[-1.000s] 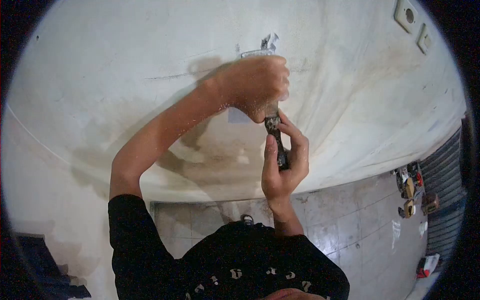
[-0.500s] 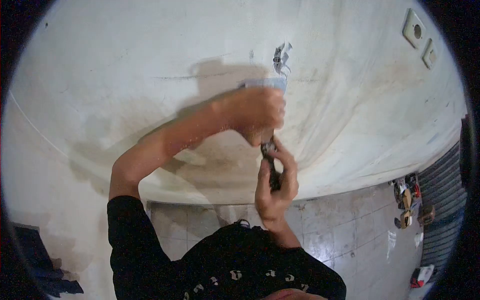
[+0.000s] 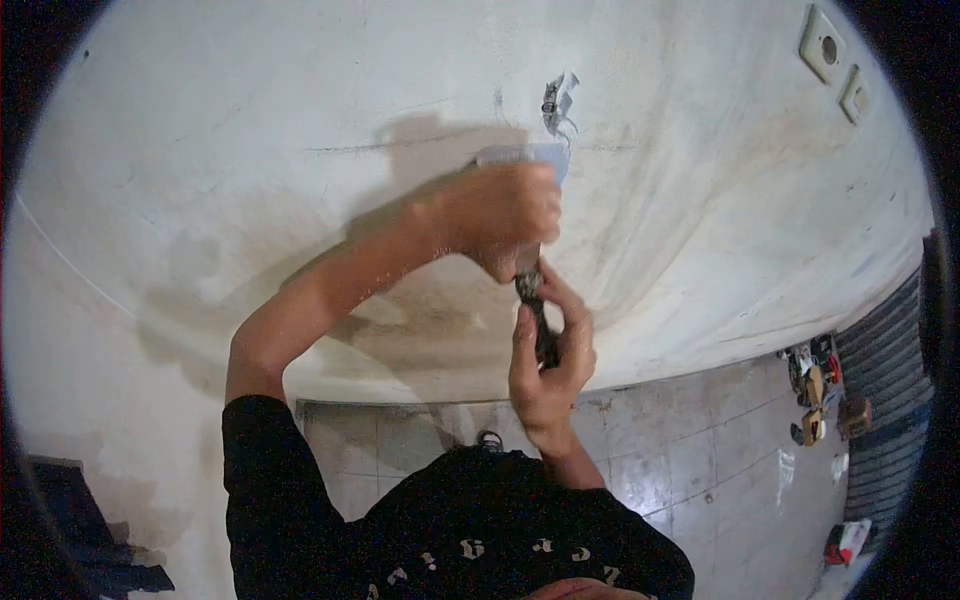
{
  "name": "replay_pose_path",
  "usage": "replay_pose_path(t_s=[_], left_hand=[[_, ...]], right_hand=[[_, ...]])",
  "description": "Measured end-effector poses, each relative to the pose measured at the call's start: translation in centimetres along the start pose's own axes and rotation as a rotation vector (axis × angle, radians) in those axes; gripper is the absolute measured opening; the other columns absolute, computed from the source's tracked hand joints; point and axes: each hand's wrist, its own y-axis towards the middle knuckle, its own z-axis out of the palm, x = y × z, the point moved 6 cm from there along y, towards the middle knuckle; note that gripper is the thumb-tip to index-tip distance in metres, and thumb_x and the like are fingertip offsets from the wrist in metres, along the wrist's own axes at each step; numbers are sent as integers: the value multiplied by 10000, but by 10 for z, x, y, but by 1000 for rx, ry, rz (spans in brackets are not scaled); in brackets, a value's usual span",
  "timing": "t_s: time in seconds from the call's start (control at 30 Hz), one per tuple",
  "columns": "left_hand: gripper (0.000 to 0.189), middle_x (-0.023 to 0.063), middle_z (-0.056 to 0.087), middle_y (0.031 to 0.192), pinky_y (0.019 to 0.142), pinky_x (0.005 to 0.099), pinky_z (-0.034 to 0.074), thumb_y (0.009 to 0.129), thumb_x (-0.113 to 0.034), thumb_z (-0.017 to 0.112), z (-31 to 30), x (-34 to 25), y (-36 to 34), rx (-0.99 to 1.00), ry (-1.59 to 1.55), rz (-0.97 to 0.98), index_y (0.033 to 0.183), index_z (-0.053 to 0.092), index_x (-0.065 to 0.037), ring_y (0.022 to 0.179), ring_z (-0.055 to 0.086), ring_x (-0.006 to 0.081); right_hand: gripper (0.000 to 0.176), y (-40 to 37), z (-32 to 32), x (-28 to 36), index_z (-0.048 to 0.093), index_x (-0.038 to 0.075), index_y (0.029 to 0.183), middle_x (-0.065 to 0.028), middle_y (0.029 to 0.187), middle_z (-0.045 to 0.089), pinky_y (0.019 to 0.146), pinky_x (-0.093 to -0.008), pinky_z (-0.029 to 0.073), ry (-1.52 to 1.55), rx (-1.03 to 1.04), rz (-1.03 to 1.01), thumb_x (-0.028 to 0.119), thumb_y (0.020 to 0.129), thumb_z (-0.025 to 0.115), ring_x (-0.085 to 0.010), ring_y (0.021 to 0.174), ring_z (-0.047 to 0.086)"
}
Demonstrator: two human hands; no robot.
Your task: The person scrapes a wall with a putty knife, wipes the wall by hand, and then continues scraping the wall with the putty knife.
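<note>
near: right hand (image 3: pixel 548 365) clenched round scraper handle (image 3: pixel 532 288), steering from below | left hand (image 3: pixel 495 215) fisted above it, pressing blade (image 3: pixel 535 155) flat against wall (image 3: pixel 250 120) for bite | far: blade edge just under torn patch (image 3: pixel 558 100), well left of sockets (image 3: pixel 822 42) at wall's upper right corner

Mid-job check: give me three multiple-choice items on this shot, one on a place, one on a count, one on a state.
1. Where is the scraper blade relative to the wires?
A. just below them
B. far to their right
C. down on the floor

2. How many wall plates sit at the upper right?
A. one
B. two
C. four

3. How is the scraper held?
A. by one hand only
B. by both hands
C. by neither hand

Answers:
1. A: the blade's top edge lies just under the wires.
2. B: two plates sit side by side.
3. B: the left hand grips near the blade and the right hand wraps the handle.
</note>
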Motion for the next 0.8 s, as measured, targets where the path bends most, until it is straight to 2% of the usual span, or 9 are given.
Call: replay_pose_path(t_s=[0.07,0.13,0.2,0.27,0.37,0.5,0.6,0.67,0.8], left_hand=[[169,32,572,598,696,315,454,467,-238,682,13,-10,-5,70,-36,-1,531,605,-102,653,564,211],[172,31,568,595,698,314,452,456,-241,679,-1,4,-3,23,12,-1,538,612,-106,658,568,212],[175,32,570,596,697,315,452,448,-244,674,-6,6,-1,-9,22,7,542,616,-108,662,572,213],[179,35,576,599,694,319,454,443,-248,666,-6,7,-2,-21,22,17,542,617,-108,665,577,215],[283,44,528,681,682,364,445,373,-231,690,20,-6,-12,149,-100,0,564,517,-115,726,537,245],[141,55,589,610,680,336,458,463,-208,680,-6,6,-5,53,-109,-24,527,605,-107,662,579,226],[156,51,578,604,680,344,459,464,-214,685,1,0,-11,40,-80,-34,535,602,-103,666,572,234],[252,44,529,632,665,361,438,411,-226,700,5,4,-16,24,-119,-9,558,529,-112,677,539,246],[328,37,507,656,665,366,428,382,-247,720,-6,4,-18,11,-155,12,575,491,-114,680,520,250]], right_hand=[[256,-6,2,-3,542,-49,1107,-255,1211,579,888,-351,505,-47,47,-38,-77,853,559,-251,1074,606],[267,1,6,-5,551,-46,1098,-261,1202,582,890,-360,506,-69,9,-94,-86,835,570,-287,1079,614],[262,11,8,10,557,-45,1084,-269,1189,586,889,-373,502,45,-20,45,-82,826,581,-317,1075,619],[265,12,7,14,555,-46,1081,-275,1195,581,872,-371,512,77,-25,53,-87,820,583,-327,1076,622],[270,-10,7,-1,538,-52,1109,-277,1226,562,865,-338,522,-79,75,1,-88,843,558,-298,1102,607],[278,7,9,28,541,-50,1114,-300,1201,566,893,-379,501,52,-17,33,-76,838,566,-353,1113,599],[284,-7,8,14,542,-48,1115,-285,1213,564,864,-350,517,-64,33,3,-86,834,558,-333,1102,608],[281,-7,13,11,543,-45,1111,-271,1218,565,852,-336,524,-107,62,-17,-92,834,551,-317,1106,608],[270,1,18,29,548,-41,1094,-274,1204,572,870,-376,511,25,10,62,-92,830,557,-335,1097,610]])
